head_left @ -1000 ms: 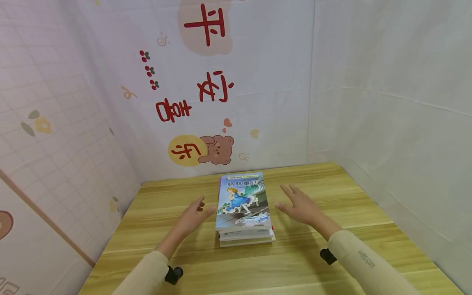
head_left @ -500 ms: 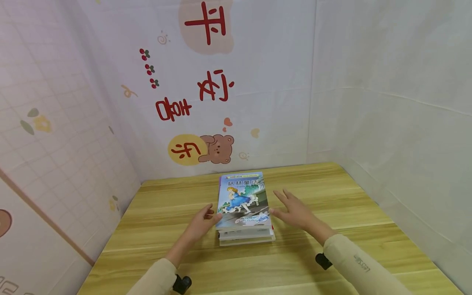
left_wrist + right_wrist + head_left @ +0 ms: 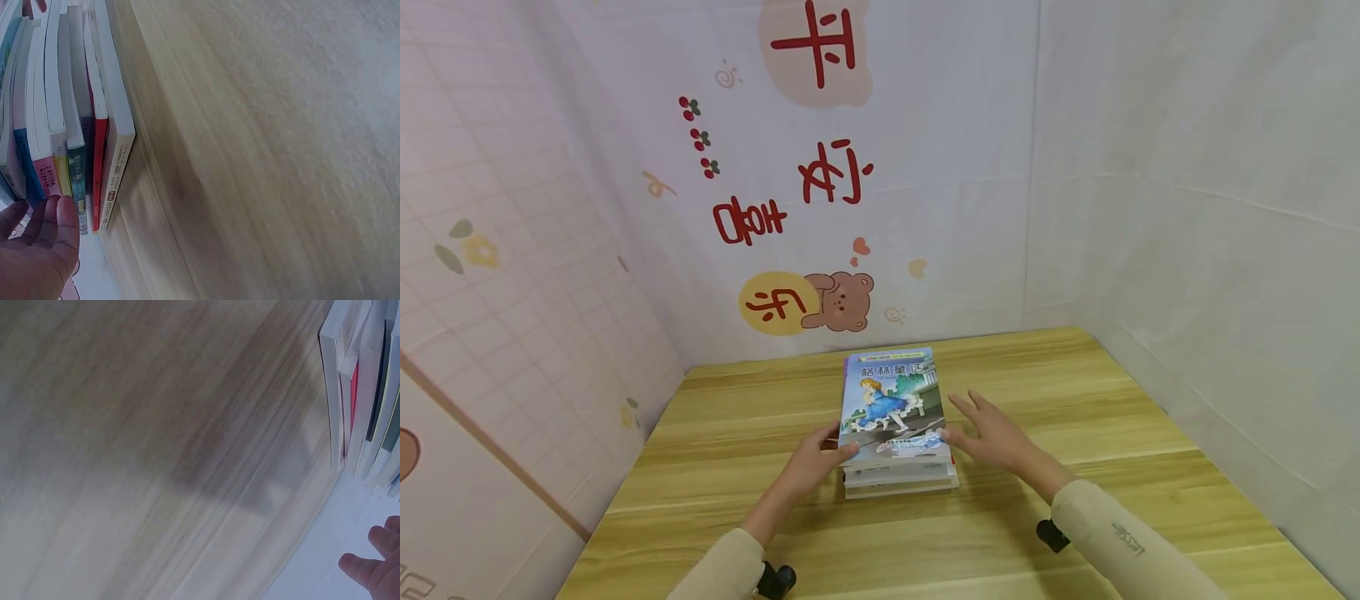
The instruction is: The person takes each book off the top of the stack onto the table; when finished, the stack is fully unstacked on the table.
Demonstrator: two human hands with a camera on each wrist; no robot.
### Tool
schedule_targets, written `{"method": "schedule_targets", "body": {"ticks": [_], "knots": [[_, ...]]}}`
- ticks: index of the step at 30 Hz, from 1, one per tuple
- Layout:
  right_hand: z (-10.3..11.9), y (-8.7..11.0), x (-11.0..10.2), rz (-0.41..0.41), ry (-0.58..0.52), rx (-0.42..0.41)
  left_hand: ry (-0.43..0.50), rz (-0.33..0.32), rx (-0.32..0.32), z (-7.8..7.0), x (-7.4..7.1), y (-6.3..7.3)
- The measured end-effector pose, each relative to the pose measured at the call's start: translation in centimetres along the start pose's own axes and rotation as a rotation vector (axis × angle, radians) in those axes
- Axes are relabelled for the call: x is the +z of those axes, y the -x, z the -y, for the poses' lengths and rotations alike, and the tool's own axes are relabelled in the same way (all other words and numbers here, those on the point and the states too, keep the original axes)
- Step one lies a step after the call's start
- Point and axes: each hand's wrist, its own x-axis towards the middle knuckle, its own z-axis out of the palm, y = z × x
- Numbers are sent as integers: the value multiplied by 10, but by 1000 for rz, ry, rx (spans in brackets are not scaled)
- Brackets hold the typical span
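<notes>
A stack of several books (image 3: pixel 901 483) lies on the wooden table, topped by a blue-covered storybook (image 3: pixel 887 392) picturing a girl in a blue dress. At its left side is my left hand (image 3: pixel 808 467), with the thumb over the cover's lower left edge. In the left wrist view its fingertips (image 3: pixel 65 212) meet the coloured spines (image 3: pixel 47 175) of the upper books. My right hand (image 3: pixel 996 435) is at the stack's right side, thumb tip right at the top book's edge and the other fingers extended. The right wrist view shows those fingers (image 3: pixel 359 569) spread near the page edges.
The wooden table (image 3: pixel 1060 400) runs around the stack on all sides. Behind it hangs a white cloth backdrop (image 3: pixel 955 208) with red characters and a cartoon bear (image 3: pixel 844 304). White cloth walls (image 3: pixel 1210 292) also close in the left and right sides. Each wrist carries a small black camera (image 3: pixel 1052 535).
Both hands have moved inward from the sides to the stack. The left thumb has come over the top book's cover, and the right thumb has reached its edge. The books have stayed put.
</notes>
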Motion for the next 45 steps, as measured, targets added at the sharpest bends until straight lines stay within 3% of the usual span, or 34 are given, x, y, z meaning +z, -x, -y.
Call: {"method": "schedule_targets", "body": {"ticks": [12, 24, 31, 40, 45], "knots": [[1, -2, 3, 25, -13, 4, 21, -16, 13, -4, 1, -1], [7, -5, 9, 42, -47, 20, 236, -57, -69, -4, -3, 0], [0, 2, 11, 25, -64, 42, 272, -44, -81, -1, -8, -1], [-2, 4, 15, 3, -217, 12, 337, -52, -98, 7, -14, 6], [0, 4, 19, -10, -243, 13, 334, -15, -103, 11, -17, 10]]}}
